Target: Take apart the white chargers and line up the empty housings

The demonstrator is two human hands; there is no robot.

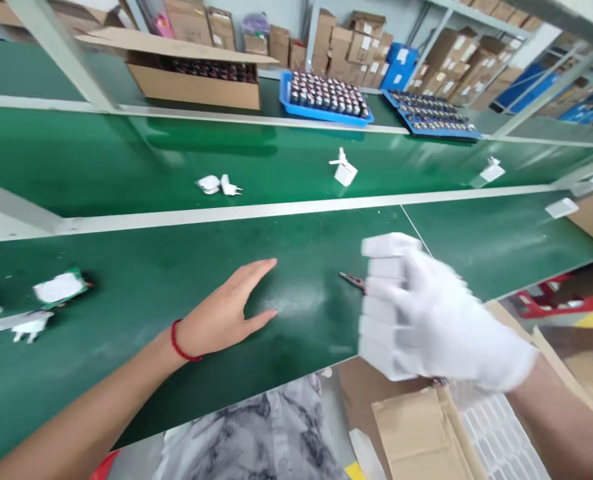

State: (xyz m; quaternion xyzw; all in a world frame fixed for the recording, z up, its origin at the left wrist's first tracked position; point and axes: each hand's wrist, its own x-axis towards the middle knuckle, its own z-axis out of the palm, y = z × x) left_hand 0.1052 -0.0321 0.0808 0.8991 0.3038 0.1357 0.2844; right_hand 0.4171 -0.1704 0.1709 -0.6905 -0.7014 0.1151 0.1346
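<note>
My left hand [229, 310], bare with a red string bracelet [181, 343] at the wrist, hovers over the green tabletop [296, 347]. Its fingers and thumb are spread, with nothing between them. My right hand [451, 320] wears a white glove and is wrapped round a row of several white plastic boxes [382, 313], held together at the table's front edge. Motion blurs the glove, and their exact kind cannot be made out. Pliers [352, 281] lie just left of the boxes, partly hidden behind them.
White plug pieces [30, 325] and a white-topped green circuit board [61, 288] lie at left. More white plug parts [226, 185] rest behind the rail [226, 212]. Blue trays of parts [321, 117] stand on the shelf. Below right is an open carton [421, 433].
</note>
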